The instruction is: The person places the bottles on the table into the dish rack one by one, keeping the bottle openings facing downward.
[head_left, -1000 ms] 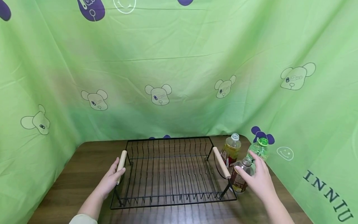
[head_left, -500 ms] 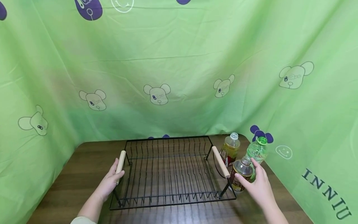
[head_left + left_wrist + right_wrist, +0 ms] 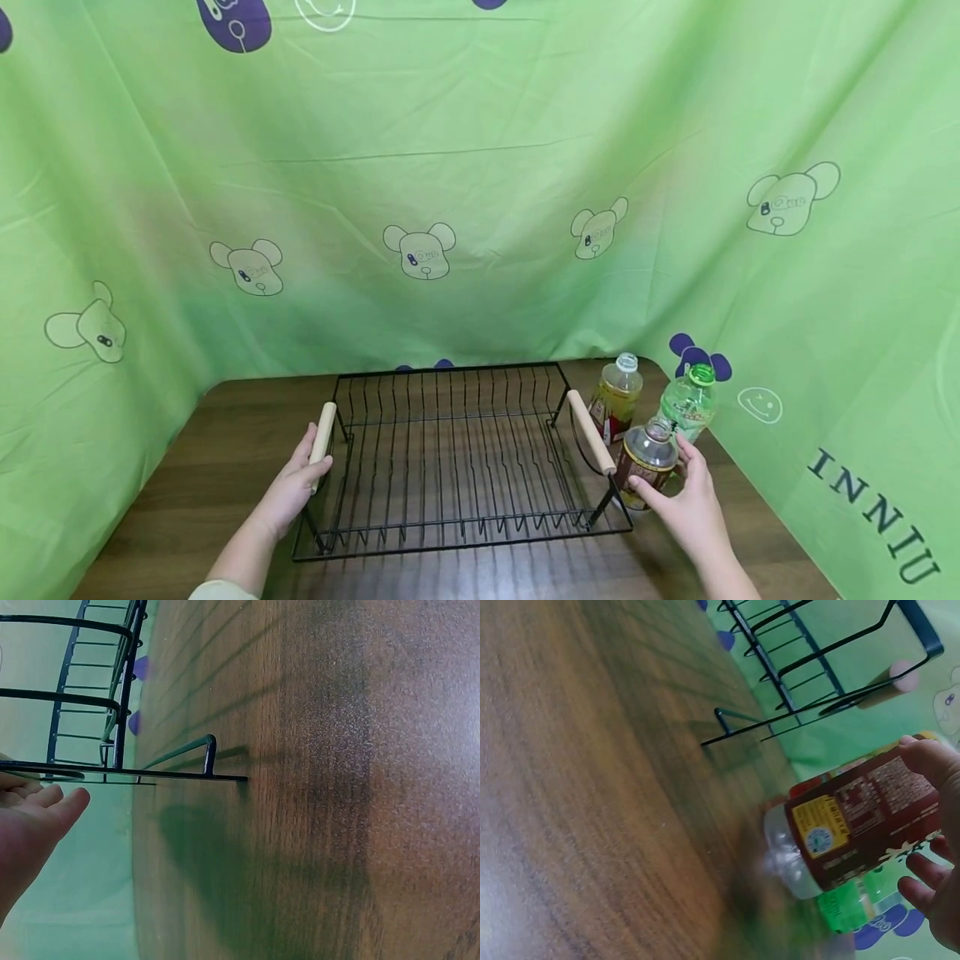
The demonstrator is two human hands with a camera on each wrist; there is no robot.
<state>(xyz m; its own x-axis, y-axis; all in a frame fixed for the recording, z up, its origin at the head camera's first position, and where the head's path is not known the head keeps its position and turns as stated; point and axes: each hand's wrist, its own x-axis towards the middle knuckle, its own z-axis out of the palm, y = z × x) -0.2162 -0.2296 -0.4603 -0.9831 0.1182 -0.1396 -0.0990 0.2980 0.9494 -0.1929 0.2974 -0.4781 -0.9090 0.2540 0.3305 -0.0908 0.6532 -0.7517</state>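
Note:
In the head view, a black wire dish rack [image 3: 450, 467] with two wooden handles stands on the brown table. My left hand [image 3: 288, 492] holds the left wooden handle [image 3: 323, 437], its thumb laid across it; in the left wrist view the handle itself is mostly hidden. Beyond the rack's right side, my right hand [image 3: 693, 504] grips a clear, uncapped plastic bottle [image 3: 649, 454] with a dark brown label. The right wrist view has the thumb on this bottle's brown label [image 3: 870, 814] and the fingers round its other side.
A yellow-labelled clear bottle [image 3: 618, 396] stands behind the gripped one, near the rack's right handle [image 3: 592, 433]. To its right is a green bottle [image 3: 687, 404], also uncapped. Green cloth [image 3: 450, 167] with bear drawings hangs around the table [image 3: 187, 483].
My right hand has come down and closed on the brown-labelled bottle, where a second ago its fingers were spread above it. My left hand has stayed on the rack's handle.

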